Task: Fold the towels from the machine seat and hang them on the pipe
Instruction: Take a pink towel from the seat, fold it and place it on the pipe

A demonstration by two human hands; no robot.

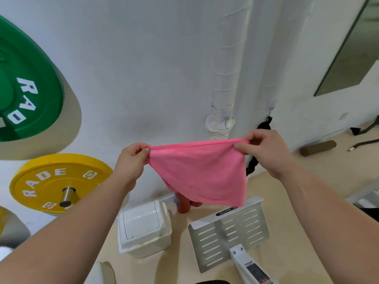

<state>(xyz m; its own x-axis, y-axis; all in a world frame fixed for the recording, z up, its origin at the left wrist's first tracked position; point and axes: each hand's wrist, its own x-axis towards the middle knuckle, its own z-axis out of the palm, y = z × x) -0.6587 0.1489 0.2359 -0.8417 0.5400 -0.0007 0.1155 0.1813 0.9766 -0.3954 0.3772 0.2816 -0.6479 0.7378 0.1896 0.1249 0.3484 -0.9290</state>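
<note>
There is one pink towel [201, 171], gripped by two hands: one left hand [133, 158], one right hand [266, 152]. Left of the towel are one green weight plate [30, 89] and one yellow weight plate [88, 191], two in all. Below the towel stand one white bin [143, 228] and one slotted metal plate [229, 232]. Behind the towel rises one wrapped pipe [225, 78]; right of it lies one brown roller [317, 147].
</note>
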